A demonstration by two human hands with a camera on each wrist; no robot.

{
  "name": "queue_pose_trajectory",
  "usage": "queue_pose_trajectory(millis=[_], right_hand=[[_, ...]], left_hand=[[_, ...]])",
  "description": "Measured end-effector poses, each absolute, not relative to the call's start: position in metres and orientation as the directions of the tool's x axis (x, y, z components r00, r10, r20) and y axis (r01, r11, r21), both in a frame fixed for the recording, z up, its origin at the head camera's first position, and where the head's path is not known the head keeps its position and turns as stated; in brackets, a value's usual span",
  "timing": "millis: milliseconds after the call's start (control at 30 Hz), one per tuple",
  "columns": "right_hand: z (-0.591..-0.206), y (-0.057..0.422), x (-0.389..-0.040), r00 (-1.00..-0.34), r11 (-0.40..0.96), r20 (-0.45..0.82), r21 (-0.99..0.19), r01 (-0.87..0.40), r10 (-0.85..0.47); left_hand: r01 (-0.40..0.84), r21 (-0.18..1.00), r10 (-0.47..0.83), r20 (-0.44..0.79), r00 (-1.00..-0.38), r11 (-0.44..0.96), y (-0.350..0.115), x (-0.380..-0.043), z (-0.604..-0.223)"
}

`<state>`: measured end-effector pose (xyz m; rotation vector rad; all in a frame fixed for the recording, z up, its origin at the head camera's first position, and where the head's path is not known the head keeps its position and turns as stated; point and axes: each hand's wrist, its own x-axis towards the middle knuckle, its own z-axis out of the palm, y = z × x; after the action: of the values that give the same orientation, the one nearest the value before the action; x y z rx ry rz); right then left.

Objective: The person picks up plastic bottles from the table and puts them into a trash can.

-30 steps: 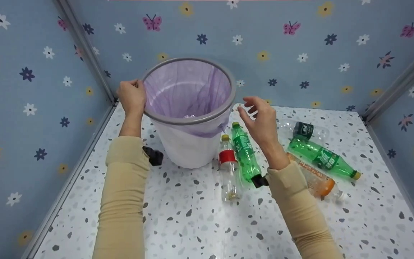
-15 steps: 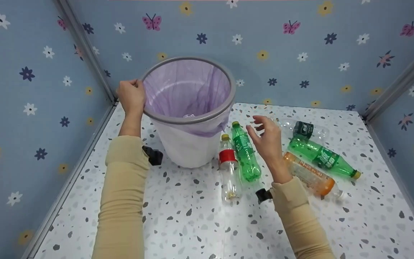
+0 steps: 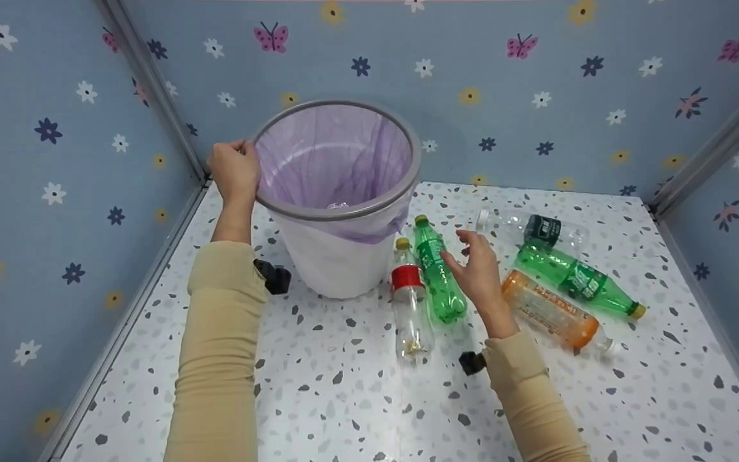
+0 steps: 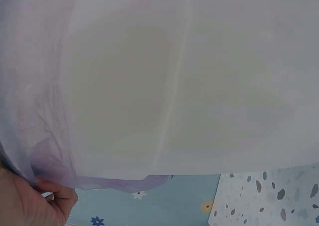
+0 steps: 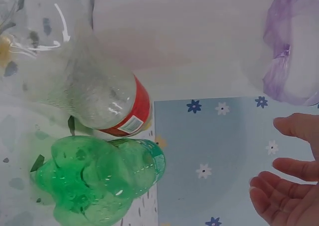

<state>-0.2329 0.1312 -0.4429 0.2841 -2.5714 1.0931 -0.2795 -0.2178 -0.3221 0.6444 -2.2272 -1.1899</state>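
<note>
A white trash can (image 3: 337, 263) with a grey rim and a purple bag inside stands at the back, left of centre. My left hand (image 3: 235, 173) grips the left side of its rim, fingers curled over it. In the left wrist view, bunched purple bag (image 4: 47, 156) lies against those fingers. My right hand (image 3: 482, 279) hovers with nothing in it, fingers spread and slightly bent, just right of a green bottle (image 3: 448, 298). Left of that lies a clear bottle (image 3: 411, 327) with a red label and yellow cap. A bit of clear plastic (image 3: 337, 206) shows inside the can.
To the right lie an orange-labelled bottle (image 3: 552, 311), another green bottle (image 3: 607, 295) and a clear bottle (image 3: 504, 221) with a dark label. Flowered blue walls (image 3: 369, 38) bound the speckled table (image 3: 331, 410) at the back and both sides.
My right hand has moved away from the can's rim, down and a little to the right, beside the green bottle. The left hand stays at the rim.
</note>
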Motion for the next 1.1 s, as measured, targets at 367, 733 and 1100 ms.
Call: queue_pose_trajectory(millis=[367, 733, 1100], right_hand=[[-0.471, 0.138, -0.235, -0.981, 0.735, 0.171, -0.653, -0.181, -0.09], [-0.495, 0.142, -0.239, -0.996, 0.794, -0.027, -0.606, -0.048, -0.081], [-0.511, 0.147, -0.242, -0.985, 0.781, -0.147, -0.624, 0.024, -0.088]], left_hand=[[-0.149, 0.853, -0.62, 0.234, -0.749, 0.501, -0.218, -0.279, -0.322], [-0.159, 0.859, -0.624, 0.214, -0.752, 0.487, -0.217, -0.278, -0.323], [-0.162, 0.855, -0.622, 0.217, -0.752, 0.493, -0.217, -0.28, -0.322]])
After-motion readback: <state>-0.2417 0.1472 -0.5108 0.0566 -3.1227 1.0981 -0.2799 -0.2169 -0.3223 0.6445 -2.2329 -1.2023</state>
